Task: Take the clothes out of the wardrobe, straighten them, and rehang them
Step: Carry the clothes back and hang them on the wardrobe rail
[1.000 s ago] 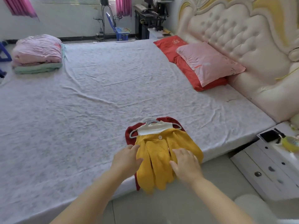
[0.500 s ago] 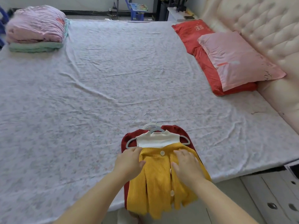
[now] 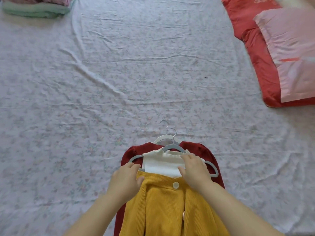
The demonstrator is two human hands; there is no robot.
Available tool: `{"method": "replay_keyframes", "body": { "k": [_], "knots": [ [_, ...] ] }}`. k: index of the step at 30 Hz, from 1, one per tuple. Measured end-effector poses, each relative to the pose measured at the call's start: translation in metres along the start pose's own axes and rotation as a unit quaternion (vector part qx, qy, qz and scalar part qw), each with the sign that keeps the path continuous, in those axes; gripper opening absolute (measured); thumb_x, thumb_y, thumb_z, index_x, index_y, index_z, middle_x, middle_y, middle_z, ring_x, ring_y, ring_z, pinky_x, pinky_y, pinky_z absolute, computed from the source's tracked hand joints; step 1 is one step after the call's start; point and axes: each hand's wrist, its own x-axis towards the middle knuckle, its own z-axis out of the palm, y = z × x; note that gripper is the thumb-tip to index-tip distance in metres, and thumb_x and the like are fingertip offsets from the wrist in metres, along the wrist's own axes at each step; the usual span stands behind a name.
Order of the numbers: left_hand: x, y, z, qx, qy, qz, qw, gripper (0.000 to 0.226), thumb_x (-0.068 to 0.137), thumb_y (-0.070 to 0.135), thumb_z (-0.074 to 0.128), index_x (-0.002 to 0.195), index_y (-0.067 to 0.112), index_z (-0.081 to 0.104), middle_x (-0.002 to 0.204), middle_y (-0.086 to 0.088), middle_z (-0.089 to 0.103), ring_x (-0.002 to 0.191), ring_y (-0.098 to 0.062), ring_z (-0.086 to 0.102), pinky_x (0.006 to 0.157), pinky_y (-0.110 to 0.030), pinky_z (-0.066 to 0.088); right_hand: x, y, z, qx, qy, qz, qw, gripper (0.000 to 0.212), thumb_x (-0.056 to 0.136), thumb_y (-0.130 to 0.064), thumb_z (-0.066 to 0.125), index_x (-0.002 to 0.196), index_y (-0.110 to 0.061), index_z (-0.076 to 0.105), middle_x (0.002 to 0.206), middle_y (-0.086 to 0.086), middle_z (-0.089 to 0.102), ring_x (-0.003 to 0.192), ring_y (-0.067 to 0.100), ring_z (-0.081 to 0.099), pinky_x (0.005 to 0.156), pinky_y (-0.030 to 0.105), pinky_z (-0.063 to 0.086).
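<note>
Both hands have climbed from the middle of the yellow cardigan [image 3: 167, 210] to its shoulders, and the head has dipped closer over the bed.

The left hand [image 3: 127, 179] pinches the cardigan's shoulder edge, thumb on top of the ribbed knit and fingers curled over the edge, right by the arm of the grey hanger [image 3: 173, 147]. The right hand [image 3: 194, 171] lies on the other shoulder with fingers spread and nearly straight across the white top [image 3: 162, 163], pressing on it rather than clasping it, as far as can be seen. Between the two hands sit the white panel and the cardigan's top button. Under both hands, showing on either side of them, lies a red garment [image 3: 134, 150] on its own white hanger [image 3: 162, 138]; both hooks point away from the fingertips onto the bed sheet [image 3: 102, 99].

Judging from this, the clothes are out of the wardrobe and the straightening is under way at the cardigan's shoulders. The red garment beneath probably awaits its turn, and neither piece has been rehung. No wardrobe is in view. Well beyond the hands lie folded bedding [image 3: 34, 9] and two pillows [image 3: 293, 48].
</note>
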Motion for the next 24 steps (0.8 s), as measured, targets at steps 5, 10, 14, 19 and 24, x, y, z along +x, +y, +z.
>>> {"method": "replay_keyframes", "body": {
  "k": [5,10,14,19,24],
  "knots": [
    [0.050,-0.009,0.036,-0.033,0.013,-0.022,0.999,0.045,0.093,0.038,0.047,0.135,0.023,0.043,0.138,0.007,0.042,0.126,-0.012,0.040,0.099,-0.027,0.036,0.081,0.023,0.031,-0.052,-0.001,-0.022,0.998,0.039,0.094,-0.036,0.043,0.130,-0.019,0.043,0.127,0.000,0.047,0.116,0.021,0.043,0.096,0.032,0.035],
    [0.083,-0.013,0.067,-0.039,0.026,-0.031,0.998,0.048,0.093,0.040,0.046,0.138,0.025,0.040,0.143,0.010,0.037,0.131,-0.010,0.033,0.102,-0.029,0.032,0.134,0.040,0.069,-0.061,0.010,-0.012,0.998,0.038,0.093,-0.038,0.045,0.126,-0.020,0.048,0.127,-0.001,0.048,0.118,0.021,0.041,0.095,0.032,0.033],
    [0.091,-0.017,0.080,-0.035,0.034,-0.031,0.998,0.048,0.093,0.041,0.046,0.138,0.024,0.040,0.142,0.010,0.038,0.129,-0.009,0.035,0.101,-0.028,0.033,0.148,0.044,0.090,-0.079,0.010,-0.009,0.997,0.033,0.094,-0.037,0.043,0.123,-0.021,0.049,0.127,-0.003,0.046,0.119,0.019,0.039,0.094,0.031,0.032],
    [0.087,-0.019,0.080,-0.049,0.031,-0.029,0.998,0.049,0.093,0.040,0.047,0.138,0.023,0.039,0.140,0.009,0.039,0.119,-0.007,0.047,0.098,-0.029,0.038,0.140,0.042,0.083,-0.038,0.061,-0.006,0.997,0.027,0.090,-0.032,0.053,0.112,-0.017,0.049,0.118,0.000,0.049,0.112,0.019,0.042,0.091,0.029,0.029],
    [0.069,-0.010,0.064,-0.093,0.083,0.008,0.992,0.052,0.092,0.032,0.051,0.140,0.020,0.035,0.137,0.006,0.042,0.121,-0.011,0.044,0.102,-0.029,0.036,0.092,0.027,0.042,0.099,0.103,-0.022,0.989,0.013,0.089,-0.026,0.056,0.099,-0.019,0.051,0.090,-0.005,0.059,0.082,0.018,0.056,0.066,0.034,0.042]
  ]
}}
